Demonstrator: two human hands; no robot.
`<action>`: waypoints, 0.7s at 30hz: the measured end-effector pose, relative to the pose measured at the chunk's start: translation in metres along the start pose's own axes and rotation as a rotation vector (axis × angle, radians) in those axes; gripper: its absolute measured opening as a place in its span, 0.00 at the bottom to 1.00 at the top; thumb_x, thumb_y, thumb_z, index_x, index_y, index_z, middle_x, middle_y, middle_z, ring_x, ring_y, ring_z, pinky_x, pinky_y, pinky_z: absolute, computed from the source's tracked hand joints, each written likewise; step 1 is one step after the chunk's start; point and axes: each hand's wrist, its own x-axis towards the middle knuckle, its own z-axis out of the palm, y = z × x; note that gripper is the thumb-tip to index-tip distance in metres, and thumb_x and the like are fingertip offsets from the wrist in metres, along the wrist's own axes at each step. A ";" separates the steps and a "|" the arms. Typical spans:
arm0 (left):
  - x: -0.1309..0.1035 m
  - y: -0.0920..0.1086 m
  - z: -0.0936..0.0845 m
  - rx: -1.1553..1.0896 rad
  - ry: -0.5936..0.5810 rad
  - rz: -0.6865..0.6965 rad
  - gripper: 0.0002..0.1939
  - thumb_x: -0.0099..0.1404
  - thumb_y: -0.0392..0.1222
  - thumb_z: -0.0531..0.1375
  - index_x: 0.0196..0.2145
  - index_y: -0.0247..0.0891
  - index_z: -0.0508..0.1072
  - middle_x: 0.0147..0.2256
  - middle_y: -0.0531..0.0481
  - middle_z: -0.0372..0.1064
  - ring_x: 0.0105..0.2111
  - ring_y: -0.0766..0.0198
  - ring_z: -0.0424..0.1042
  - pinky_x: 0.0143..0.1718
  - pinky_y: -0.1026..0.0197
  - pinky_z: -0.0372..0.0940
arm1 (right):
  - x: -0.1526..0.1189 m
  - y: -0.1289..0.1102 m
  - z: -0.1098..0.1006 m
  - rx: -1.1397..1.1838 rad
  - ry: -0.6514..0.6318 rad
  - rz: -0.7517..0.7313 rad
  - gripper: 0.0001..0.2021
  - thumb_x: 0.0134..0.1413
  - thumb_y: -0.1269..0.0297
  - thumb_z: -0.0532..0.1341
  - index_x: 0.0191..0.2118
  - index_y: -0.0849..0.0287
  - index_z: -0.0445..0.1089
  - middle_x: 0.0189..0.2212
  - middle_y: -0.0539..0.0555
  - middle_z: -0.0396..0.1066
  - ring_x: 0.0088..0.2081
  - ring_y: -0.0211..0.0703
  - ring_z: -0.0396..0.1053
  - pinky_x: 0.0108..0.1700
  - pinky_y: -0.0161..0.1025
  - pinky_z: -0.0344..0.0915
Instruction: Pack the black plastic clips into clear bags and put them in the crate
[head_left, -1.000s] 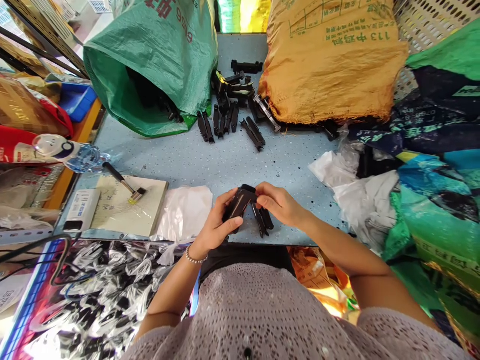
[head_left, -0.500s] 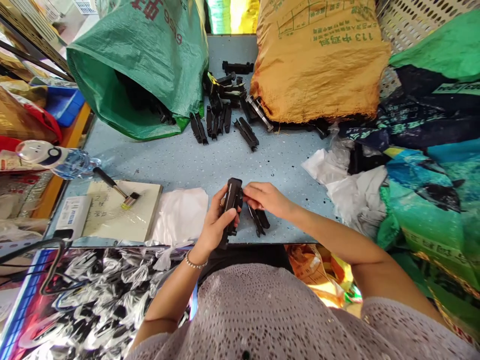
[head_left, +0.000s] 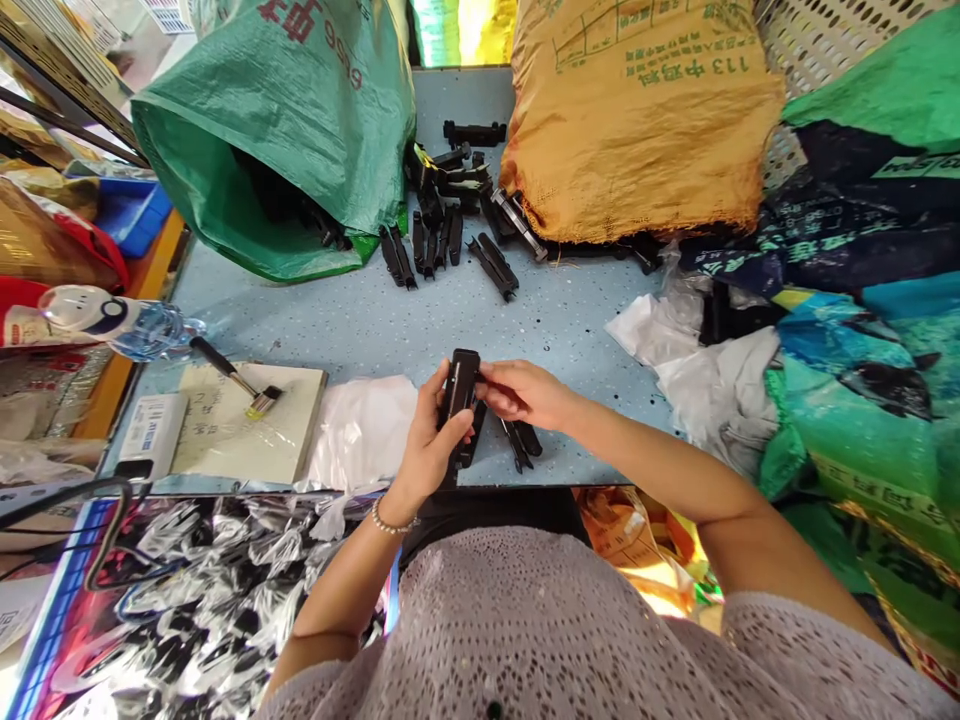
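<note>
My left hand (head_left: 433,437) is wrapped round a long black plastic part (head_left: 462,385), held upright above the table's front edge. At the part's right side, the fingers of my right hand (head_left: 521,392) are pinched together; whether they hold a small piece is hidden. Just below my right hand lies another black part (head_left: 521,442) on the blue speckled table (head_left: 562,320). Several more black parts (head_left: 493,268) lie in a loose pile farther back, between two sacks.
A green sack (head_left: 300,120) opens at the back left; an orange sack (head_left: 637,130) stands at the back right. On the left are a bottle (head_left: 150,330), a brush (head_left: 232,375) on a pad (head_left: 300,400) and white sheets (head_left: 367,420). Crumpled plastic (head_left: 712,380) lies right.
Both hands and the held black part have shifted slightly left, and the part has turned a little. The pile at the back is unchanged.
</note>
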 end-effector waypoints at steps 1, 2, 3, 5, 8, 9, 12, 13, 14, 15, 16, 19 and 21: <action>0.001 0.001 -0.002 -0.017 -0.016 -0.032 0.34 0.68 0.48 0.63 0.68 0.50 0.56 0.42 0.48 0.72 0.29 0.67 0.72 0.30 0.61 0.72 | 0.000 0.001 -0.002 -0.026 0.006 -0.012 0.27 0.72 0.44 0.42 0.36 0.57 0.68 0.20 0.48 0.61 0.21 0.40 0.57 0.24 0.38 0.57; 0.002 0.003 -0.004 -0.043 -0.035 -0.077 0.34 0.69 0.48 0.62 0.68 0.49 0.55 0.41 0.48 0.72 0.29 0.66 0.73 0.29 0.61 0.71 | 0.000 0.002 -0.005 -0.081 0.035 -0.047 0.25 0.72 0.44 0.46 0.37 0.57 0.68 0.23 0.50 0.64 0.24 0.41 0.60 0.26 0.38 0.59; 0.003 0.004 -0.005 -0.067 -0.047 -0.122 0.34 0.70 0.49 0.61 0.69 0.49 0.54 0.40 0.49 0.72 0.29 0.66 0.73 0.29 0.61 0.71 | 0.001 0.002 -0.008 -0.159 0.082 -0.104 0.22 0.70 0.44 0.51 0.38 0.57 0.69 0.26 0.52 0.68 0.27 0.42 0.63 0.29 0.39 0.60; 0.004 0.007 -0.006 -0.097 -0.054 -0.186 0.34 0.70 0.50 0.60 0.69 0.47 0.53 0.38 0.49 0.72 0.28 0.65 0.74 0.28 0.61 0.72 | 0.003 0.001 -0.012 -0.304 0.161 -0.230 0.18 0.64 0.45 0.60 0.35 0.57 0.70 0.31 0.55 0.70 0.33 0.45 0.66 0.33 0.40 0.62; 0.005 0.007 -0.001 -0.082 -0.025 -0.189 0.35 0.69 0.51 0.62 0.69 0.47 0.53 0.38 0.49 0.72 0.27 0.66 0.73 0.27 0.62 0.71 | 0.008 0.002 -0.008 -0.245 0.172 -0.216 0.20 0.65 0.46 0.59 0.28 0.56 0.68 0.24 0.52 0.66 0.30 0.42 0.64 0.30 0.37 0.61; 0.005 0.005 0.000 -0.064 -0.003 -0.168 0.36 0.69 0.51 0.62 0.69 0.48 0.53 0.38 0.50 0.72 0.27 0.66 0.72 0.27 0.62 0.71 | 0.009 0.003 -0.005 -0.184 0.173 -0.167 0.22 0.68 0.46 0.55 0.27 0.56 0.67 0.22 0.49 0.64 0.27 0.40 0.62 0.27 0.36 0.59; 0.006 0.003 0.001 -0.035 0.015 -0.140 0.37 0.68 0.51 0.63 0.69 0.50 0.52 0.38 0.50 0.72 0.28 0.67 0.72 0.28 0.63 0.71 | 0.010 0.004 0.000 -0.092 0.097 -0.037 0.27 0.74 0.49 0.41 0.31 0.58 0.67 0.18 0.46 0.61 0.20 0.37 0.59 0.23 0.35 0.57; 0.007 0.003 0.000 -0.042 0.005 -0.155 0.37 0.69 0.51 0.63 0.69 0.49 0.51 0.38 0.50 0.72 0.28 0.66 0.73 0.28 0.62 0.71 | 0.010 0.004 -0.001 -0.138 0.082 -0.039 0.26 0.74 0.49 0.42 0.34 0.58 0.68 0.20 0.47 0.64 0.21 0.38 0.61 0.24 0.35 0.58; 0.008 0.004 -0.001 -0.056 -0.006 -0.176 0.37 0.69 0.52 0.62 0.69 0.48 0.51 0.38 0.50 0.72 0.28 0.66 0.73 0.28 0.62 0.71 | 0.009 0.004 -0.004 -0.217 0.086 -0.066 0.23 0.74 0.49 0.46 0.36 0.58 0.68 0.24 0.49 0.68 0.25 0.39 0.64 0.27 0.35 0.60; 0.009 0.006 -0.002 -0.073 -0.016 -0.198 0.37 0.69 0.52 0.62 0.69 0.48 0.51 0.38 0.50 0.72 0.27 0.66 0.73 0.27 0.62 0.71 | 0.009 0.004 -0.007 -0.323 0.102 -0.119 0.20 0.72 0.47 0.50 0.38 0.58 0.68 0.28 0.52 0.70 0.29 0.41 0.67 0.30 0.37 0.61; 0.010 0.007 -0.002 -0.090 -0.027 -0.218 0.37 0.69 0.53 0.61 0.69 0.47 0.51 0.37 0.50 0.72 0.27 0.66 0.73 0.27 0.62 0.71 | 0.009 0.004 -0.011 -0.436 0.125 -0.186 0.19 0.70 0.47 0.53 0.38 0.57 0.69 0.31 0.54 0.71 0.34 0.44 0.68 0.34 0.39 0.62; 0.012 0.007 0.000 -0.134 -0.036 -0.240 0.37 0.68 0.54 0.62 0.69 0.47 0.52 0.36 0.51 0.72 0.26 0.66 0.73 0.26 0.62 0.71 | 0.015 0.007 -0.017 -0.571 0.140 -0.277 0.21 0.69 0.45 0.54 0.33 0.56 0.68 0.30 0.56 0.70 0.37 0.47 0.67 0.37 0.42 0.61; 0.014 0.003 0.002 -0.150 -0.006 -0.235 0.38 0.67 0.54 0.63 0.69 0.49 0.52 0.36 0.51 0.72 0.26 0.65 0.73 0.26 0.62 0.71 | 0.019 0.011 -0.015 -0.410 0.159 -0.165 0.25 0.72 0.44 0.47 0.31 0.56 0.65 0.25 0.53 0.68 0.31 0.44 0.66 0.34 0.40 0.60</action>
